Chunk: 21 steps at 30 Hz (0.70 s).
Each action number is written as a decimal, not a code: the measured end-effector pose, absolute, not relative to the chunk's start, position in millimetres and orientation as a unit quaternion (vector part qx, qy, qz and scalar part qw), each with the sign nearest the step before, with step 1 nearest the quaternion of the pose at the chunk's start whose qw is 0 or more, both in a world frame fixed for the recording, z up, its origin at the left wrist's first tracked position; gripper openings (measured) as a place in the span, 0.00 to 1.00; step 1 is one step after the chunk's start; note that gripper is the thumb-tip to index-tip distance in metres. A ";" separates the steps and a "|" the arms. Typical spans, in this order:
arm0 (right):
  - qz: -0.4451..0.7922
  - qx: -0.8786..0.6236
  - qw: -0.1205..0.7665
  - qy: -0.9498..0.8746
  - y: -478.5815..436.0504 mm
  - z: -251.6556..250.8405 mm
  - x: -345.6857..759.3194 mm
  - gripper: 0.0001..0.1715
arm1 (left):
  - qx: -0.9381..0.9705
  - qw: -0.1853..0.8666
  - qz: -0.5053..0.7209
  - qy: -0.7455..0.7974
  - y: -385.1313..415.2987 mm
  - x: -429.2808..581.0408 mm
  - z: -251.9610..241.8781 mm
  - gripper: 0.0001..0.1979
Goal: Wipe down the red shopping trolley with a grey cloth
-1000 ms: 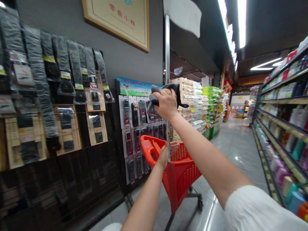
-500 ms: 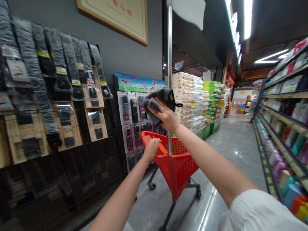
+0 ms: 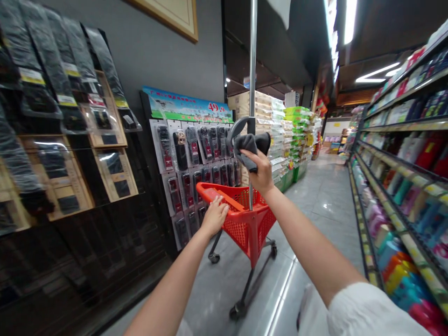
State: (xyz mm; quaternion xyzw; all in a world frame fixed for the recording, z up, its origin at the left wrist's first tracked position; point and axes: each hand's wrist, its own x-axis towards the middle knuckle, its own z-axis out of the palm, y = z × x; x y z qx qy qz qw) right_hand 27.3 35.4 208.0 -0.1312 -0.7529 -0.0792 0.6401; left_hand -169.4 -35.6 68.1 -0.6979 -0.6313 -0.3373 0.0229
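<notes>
Hands, two, at one red plastic shopping trolley [image 3: 250, 231] in a shop aisle.
Right hand [image 3: 262, 175] grips one dark grey folded cloth [image 3: 249, 143], raised at the trolley's 12 o'clock, by one upright steel pole [image 3: 252, 70]. Left hand [image 3: 214, 217] lies with fingers curled over the trolley's handle at its 9 o'clock. Stocked shelves [image 3: 402, 177] run at 3 o'clock.

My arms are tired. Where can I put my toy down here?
Bare floor runs between the red cart and the right shelves. The cart's basket looks bare inside too. Those shelves and the left rack are packed full.
</notes>
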 end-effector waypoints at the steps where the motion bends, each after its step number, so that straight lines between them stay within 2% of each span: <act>1: -0.066 -0.136 0.657 -0.739 35.8 194.8 33.5 0.26 | -0.701 0.025 -0.336 -0.628 -36.4 -164.9 68.2 0.20; 7: 0.010 -0.242 0.696 -0.676 31.1 72.5 57.0 0.25 | -0.708 0.038 -0.338 -0.619 -46.0 -141.5 68.7 0.20; 11: 0.058 -0.288 0.639 -0.711 18.8 5.7 57.3 0.28 | -0.715 0.068 -0.338 -0.608 -43.3 -142.0 77.3 0.18; 15: 0.091 -0.268 0.604 -0.745 -2.5 -15.1 60.4 0.30 | -0.704 0.099 -0.337 -0.617 -22.0 -164.7 90.3 0.19; 18: 0.133 -0.211 0.584 -0.772 -5.1 -22.3 63.6 0.27 | -0.656 0.103 -0.294 -0.687 -2.7 -180.9 93.1 0.22; 21: 0.229 -0.258 0.632 -0.694 13.4 -35.7 57.3 0.22 | -0.638 0.085 -0.251 -0.723 8.1 -186.2 90.0 0.24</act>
